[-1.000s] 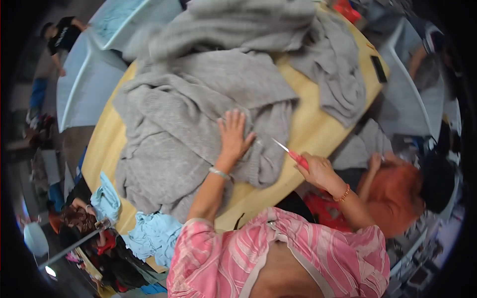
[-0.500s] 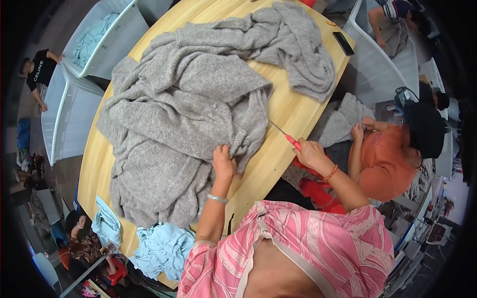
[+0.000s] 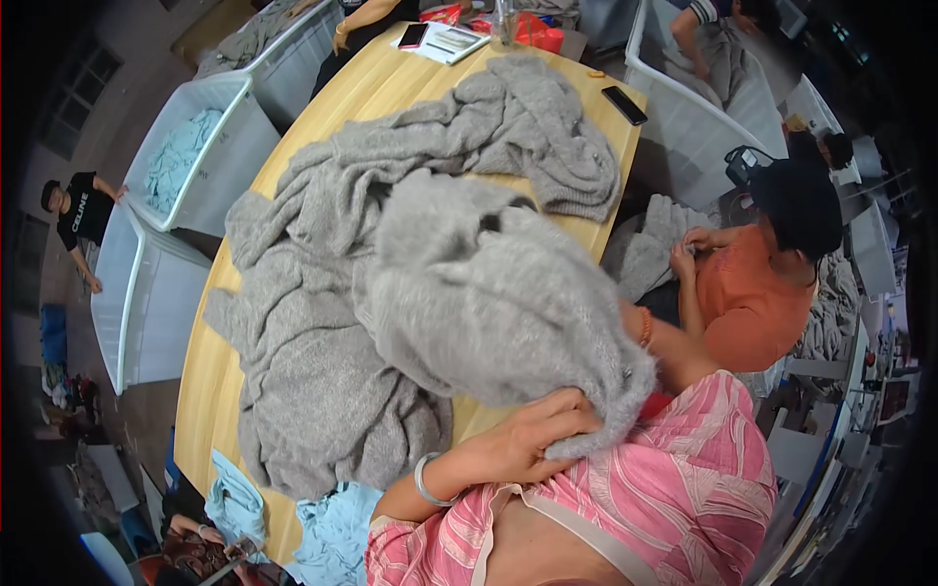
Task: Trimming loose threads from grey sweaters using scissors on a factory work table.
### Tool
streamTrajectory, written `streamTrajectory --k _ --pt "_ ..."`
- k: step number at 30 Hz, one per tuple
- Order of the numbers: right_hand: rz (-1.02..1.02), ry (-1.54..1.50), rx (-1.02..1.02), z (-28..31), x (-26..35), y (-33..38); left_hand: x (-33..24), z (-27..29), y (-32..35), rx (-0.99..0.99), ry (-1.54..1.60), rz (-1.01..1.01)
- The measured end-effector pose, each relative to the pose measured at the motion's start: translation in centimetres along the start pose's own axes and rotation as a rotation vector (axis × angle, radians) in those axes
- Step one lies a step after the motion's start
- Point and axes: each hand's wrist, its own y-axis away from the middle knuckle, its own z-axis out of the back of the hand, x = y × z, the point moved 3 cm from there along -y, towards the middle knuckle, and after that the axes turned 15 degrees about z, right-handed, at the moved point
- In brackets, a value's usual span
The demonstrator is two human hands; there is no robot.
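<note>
My left hand (image 3: 542, 435) is closed on the edge of a grey knitted cardigan (image 3: 489, 303), close to my body. The cardigan is lifted and stretches from my hand over the wooden table (image 3: 200, 410), with small buttons near its edge. My right forearm (image 3: 679, 347), with a beaded bracelet at the wrist, goes in behind the raised knit, so my right hand and its fingers are hidden. More grey knitwear (image 3: 313, 391) lies heaped under and beyond the cardigan. Light blue cloth (image 3: 337, 527) is bunched at the near table edge.
A black phone (image 3: 623, 105) lies at the far right of the table. White bins (image 3: 225, 146) stand at the left, one holding blue cloth. A person in orange (image 3: 752, 293) handles grey knit close on my right. Another white bin (image 3: 674, 117) stands far right.
My left hand has taken hold of the cardigan and drawn it up toward me. The right hand, earlier holding a red-handled tool with a thin metal shaft, is now behind the knit.
</note>
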Motion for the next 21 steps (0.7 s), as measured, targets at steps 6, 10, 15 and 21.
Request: streamTrajectory --k 6,10,15,21 --pt "-0.292 0.998 -0.307 10.6 9.7 4.0 0.3 2.6 -8.0 -0.177 -0.276 -0.194" --pt "-0.109 0.774 -0.372 22.3 20.0 -1.8 2.8 7.8 -14.3 -0.295 -0.262 -0.188" --pt "0.088 1.081 -0.039 29.6 15.9 -10.2 12.4 20.5 -17.4 -0.778 -0.895 0.136" --pt "0.151 2.320 0.176 34.8 3.4 -8.3 24.3 33.2 -13.3 -0.848 -1.425 0.733"
